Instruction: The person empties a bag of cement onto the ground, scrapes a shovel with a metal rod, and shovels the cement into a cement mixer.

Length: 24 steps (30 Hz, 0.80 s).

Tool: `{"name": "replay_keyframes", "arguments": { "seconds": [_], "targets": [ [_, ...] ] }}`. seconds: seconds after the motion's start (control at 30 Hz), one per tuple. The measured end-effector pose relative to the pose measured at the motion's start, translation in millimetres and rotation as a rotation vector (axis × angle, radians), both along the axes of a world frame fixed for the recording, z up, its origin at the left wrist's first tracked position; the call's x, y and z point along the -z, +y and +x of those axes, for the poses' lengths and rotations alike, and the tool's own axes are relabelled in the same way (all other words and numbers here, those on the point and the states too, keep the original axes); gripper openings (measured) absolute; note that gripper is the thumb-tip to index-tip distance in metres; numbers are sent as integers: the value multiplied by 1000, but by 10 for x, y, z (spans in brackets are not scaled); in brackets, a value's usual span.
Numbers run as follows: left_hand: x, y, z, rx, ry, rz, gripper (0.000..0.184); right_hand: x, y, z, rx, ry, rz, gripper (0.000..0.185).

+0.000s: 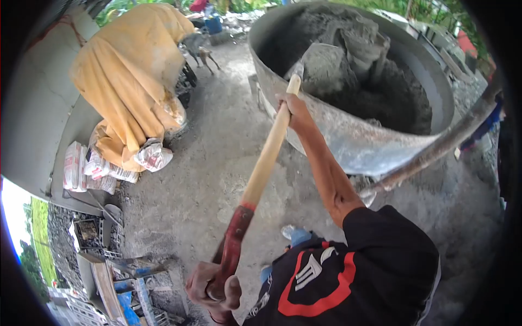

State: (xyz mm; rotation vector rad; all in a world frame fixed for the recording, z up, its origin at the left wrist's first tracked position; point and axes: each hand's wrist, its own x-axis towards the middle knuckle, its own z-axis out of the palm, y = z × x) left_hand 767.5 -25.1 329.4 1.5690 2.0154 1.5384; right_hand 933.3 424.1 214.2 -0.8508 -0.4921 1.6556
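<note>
A long-handled shovel, its pale wooden shaft (266,157) and red grip end running diagonally, reaches from the lower left up to the round metal mixing pan. My left hand (215,288) is closed round the red grip (235,239) at the lower end. Near the top of the shaft, my right hand (293,110) is wrapped round the wood beside the pan's rim. The shovel's blade (323,62), coated or loaded with grey material, is inside the pan (353,136). Grey wet-looking mix (391,103) lies around a central piece in the pan.
An orange tarp (128,70) covers something at the upper left, with bags (75,165) beside it. A dog (201,51) stands behind. Blue and wooden frames (106,288) are at lower left. A thick pole (435,155) slants beside the pan at right.
</note>
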Motion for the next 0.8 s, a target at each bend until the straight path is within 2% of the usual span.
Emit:
{"name": "replay_keyframes", "arguments": {
  "seconds": [0.07, 0.1, 0.13, 0.2, 0.33, 0.43, 0.53, 0.57, 0.63, 0.7, 0.77, 0.8],
  "targets": [
    [246, 30, -221, 206, 282, 63, 35, 14, -211, 98, 22, 48, -58, 10],
    [458, -10, -372, 314, 335, 36, 32, -24, -228, 116, 58, 24, -64, 11],
    [451, -8, -379, 334, 263, -61, 25, -18, -288, 99, 93, 1, -85, 13],
    [883, -93, -576, 450, 360, -82, 24, -69, -361, 152, 76, 38, -59, 14],
    [1171, -176, -749, 462, 287, -79, 27, -238, -675, 104, 95, 53, 59, 15],
    [1441, -357, -1034, 457, 370, -108, 24, 329, -868, -46, 48, 58, 38, 17],
    [1668, -449, -1311, 387, 453, -7, 18, 427, -982, -244, 56, -25, 45, 19],
    [1743, -496, -1352, 354, 381, -4, 11, 426, -979, -314, 72, 2, 44, 17],
    [1962, -571, -1485, 322, 184, 62, 10, 307, -993, -487, 112, -148, -34, 19],
    [2447, -835, -1755, 288, 155, -18, 22, 234, -1126, -760, 167, -208, 57, 16],
    [2284, -1012, -1913, 298, 22, -15, 36, 183, -1388, -1120, 99, -205, 228, 19],
    [2386, -1173, -2031, 270, -134, -83, 42, 88, -1515, -1361, 70, -356, 261, 22]
  ]
}}
